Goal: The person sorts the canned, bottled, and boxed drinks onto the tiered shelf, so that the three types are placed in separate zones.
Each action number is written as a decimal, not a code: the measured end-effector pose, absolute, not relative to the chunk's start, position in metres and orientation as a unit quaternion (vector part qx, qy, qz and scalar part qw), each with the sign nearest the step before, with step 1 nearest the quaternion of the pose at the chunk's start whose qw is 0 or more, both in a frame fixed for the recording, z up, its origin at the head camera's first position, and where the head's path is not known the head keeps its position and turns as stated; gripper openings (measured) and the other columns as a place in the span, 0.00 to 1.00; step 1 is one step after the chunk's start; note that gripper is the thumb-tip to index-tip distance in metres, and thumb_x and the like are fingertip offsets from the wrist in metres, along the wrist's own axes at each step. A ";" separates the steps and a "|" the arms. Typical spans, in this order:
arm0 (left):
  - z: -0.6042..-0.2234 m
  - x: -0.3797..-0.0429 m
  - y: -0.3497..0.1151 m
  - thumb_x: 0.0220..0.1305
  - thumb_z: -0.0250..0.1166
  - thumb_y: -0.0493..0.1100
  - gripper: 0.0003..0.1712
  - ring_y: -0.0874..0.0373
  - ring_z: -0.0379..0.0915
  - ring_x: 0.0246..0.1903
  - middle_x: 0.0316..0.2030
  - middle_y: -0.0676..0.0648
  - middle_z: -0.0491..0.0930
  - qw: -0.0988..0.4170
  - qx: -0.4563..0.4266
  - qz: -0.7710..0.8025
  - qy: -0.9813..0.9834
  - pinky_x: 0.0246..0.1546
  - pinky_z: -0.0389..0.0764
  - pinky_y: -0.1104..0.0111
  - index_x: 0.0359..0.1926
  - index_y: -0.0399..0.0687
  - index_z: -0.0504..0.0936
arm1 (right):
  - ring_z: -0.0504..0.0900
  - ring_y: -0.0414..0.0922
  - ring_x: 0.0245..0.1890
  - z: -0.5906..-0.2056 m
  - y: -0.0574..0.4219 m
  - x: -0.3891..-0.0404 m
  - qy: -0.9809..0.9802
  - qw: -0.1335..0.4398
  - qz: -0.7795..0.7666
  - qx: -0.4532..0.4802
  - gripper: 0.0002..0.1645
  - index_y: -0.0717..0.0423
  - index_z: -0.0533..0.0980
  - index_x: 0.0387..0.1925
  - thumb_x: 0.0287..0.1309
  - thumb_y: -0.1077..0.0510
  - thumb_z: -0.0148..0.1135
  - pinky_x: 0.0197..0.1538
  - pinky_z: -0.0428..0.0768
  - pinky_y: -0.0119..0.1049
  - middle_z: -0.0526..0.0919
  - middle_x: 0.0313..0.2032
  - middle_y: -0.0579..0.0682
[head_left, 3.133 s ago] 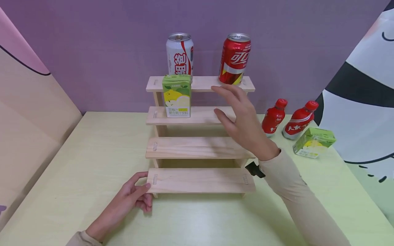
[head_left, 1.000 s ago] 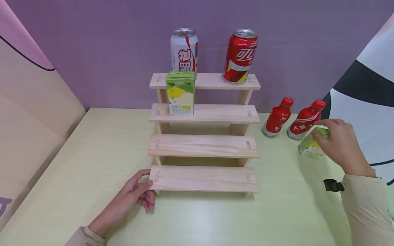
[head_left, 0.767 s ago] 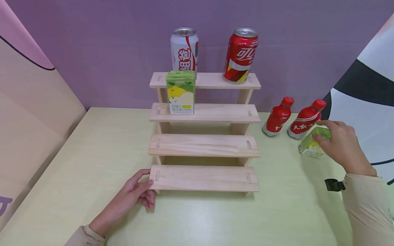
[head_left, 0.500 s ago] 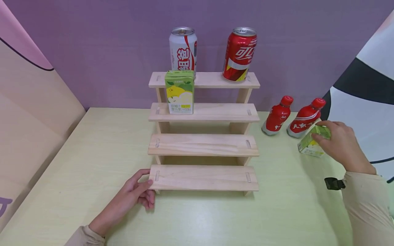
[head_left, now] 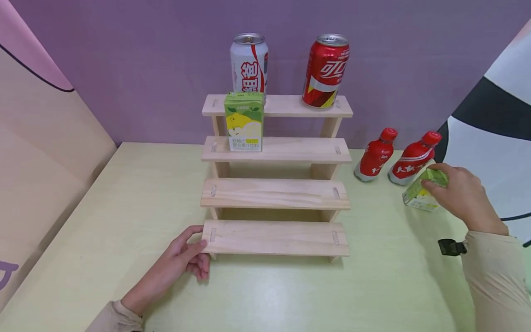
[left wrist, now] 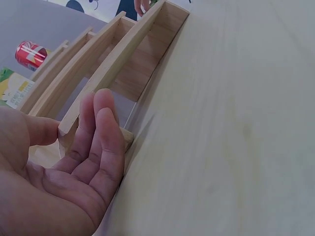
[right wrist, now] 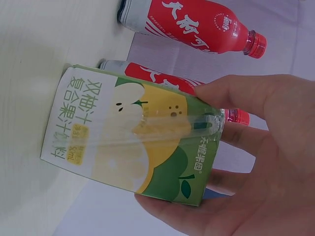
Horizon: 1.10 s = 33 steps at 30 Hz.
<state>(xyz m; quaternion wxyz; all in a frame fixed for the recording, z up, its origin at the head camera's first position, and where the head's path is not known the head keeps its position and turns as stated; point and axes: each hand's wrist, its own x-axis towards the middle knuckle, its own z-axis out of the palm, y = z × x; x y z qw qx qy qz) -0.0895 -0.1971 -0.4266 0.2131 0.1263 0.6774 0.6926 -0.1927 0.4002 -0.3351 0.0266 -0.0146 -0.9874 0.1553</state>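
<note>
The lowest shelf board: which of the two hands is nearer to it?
Left. The left hand holds the left end of the lowest shelf board; the right hand is away to its right, gripping a juice box.

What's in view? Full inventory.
rack: 1, pale wood, on table
table: 1, pale, beneath
cans: 2, white left, red right, rack's top step
juice boxes: 2, green, one second step down, one right of rack
bottles: 2, red, right of rack
wall: 1, purple, behind
side panels: 2, multicoloured, left and right
wrist device: 1, black, right wrist
left grip: 1, beige sleeve, on bottom step
right grip: 1, beige sleeve, around right juice box
</note>
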 end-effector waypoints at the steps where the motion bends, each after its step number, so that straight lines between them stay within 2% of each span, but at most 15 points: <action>1: -0.426 -0.090 -0.197 0.79 0.50 0.45 0.26 0.51 0.81 0.24 0.26 0.43 0.81 0.213 0.128 0.692 0.677 0.27 0.83 0.65 0.67 0.36 0.54 | 0.60 0.75 0.53 -0.335 0.401 -0.193 -0.987 0.026 0.155 -0.015 0.34 0.71 0.62 0.65 0.69 0.50 0.56 0.43 0.71 0.74 0.66 0.54 0.78; 15: -0.425 -0.090 -0.196 0.79 0.50 0.46 0.26 0.52 0.81 0.24 0.25 0.43 0.81 0.214 0.121 0.691 0.680 0.27 0.83 0.65 0.67 0.37 0.55 | 0.61 0.75 0.53 -0.335 0.403 -0.193 -0.987 0.024 0.156 -0.025 0.36 0.71 0.62 0.66 0.69 0.48 0.56 0.42 0.72 0.72 0.66 0.54 0.78; 26: -0.426 -0.090 -0.197 0.79 0.50 0.46 0.26 0.51 0.81 0.24 0.25 0.43 0.81 0.213 0.125 0.689 0.681 0.27 0.84 0.64 0.67 0.36 0.55 | 0.61 0.75 0.53 -0.334 0.402 -0.191 -0.989 0.026 0.145 -0.032 0.38 0.72 0.63 0.64 0.70 0.45 0.55 0.46 0.70 0.74 0.67 0.54 0.77; 31: -0.425 -0.089 -0.197 0.79 0.50 0.46 0.26 0.51 0.81 0.25 0.25 0.43 0.81 0.215 0.121 0.689 0.682 0.28 0.84 0.64 0.67 0.37 0.55 | 0.63 0.73 0.49 -0.334 0.404 -0.191 -0.988 0.035 0.144 -0.030 0.38 0.67 0.61 0.66 0.69 0.43 0.57 0.42 0.73 0.70 0.68 0.52 0.77; 33: -0.425 -0.089 -0.197 0.79 0.50 0.47 0.26 0.51 0.81 0.25 0.26 0.43 0.81 0.217 0.119 0.688 0.682 0.28 0.84 0.64 0.67 0.37 0.54 | 0.65 0.72 0.47 -0.335 0.406 -0.191 -0.989 0.039 0.142 -0.021 0.38 0.65 0.61 0.66 0.67 0.46 0.60 0.39 0.74 0.68 0.68 0.52 0.76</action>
